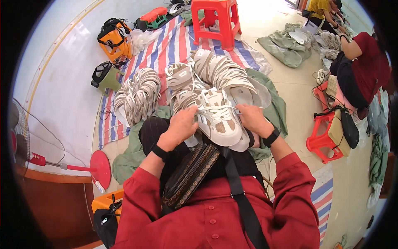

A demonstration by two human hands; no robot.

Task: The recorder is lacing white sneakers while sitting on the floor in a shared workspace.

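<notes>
A white and beige sneaker (224, 126) rests at my lap, toe toward me, with white laces threaded through it. My left hand (181, 128) is closed in a pinch on one end of the shoelace (205, 109), at the shoe's left side. On the opposite side my right hand (253, 120) pinches the other lace end, and the lace stretches out sideways between both hands. Under the toe, the pale sole of another shoe (241, 143) shows in part. Just beyond lie stacked shoe uppers (226, 70) of the same colours.
Another row of shoe uppers (139, 95) lies to the left on a striped sheet (137, 62). A red stool (215, 25) stands ahead; a fan base (100, 170) is at left. Two people sit at right, one in a red shirt (367, 62), near a red stool (323, 137).
</notes>
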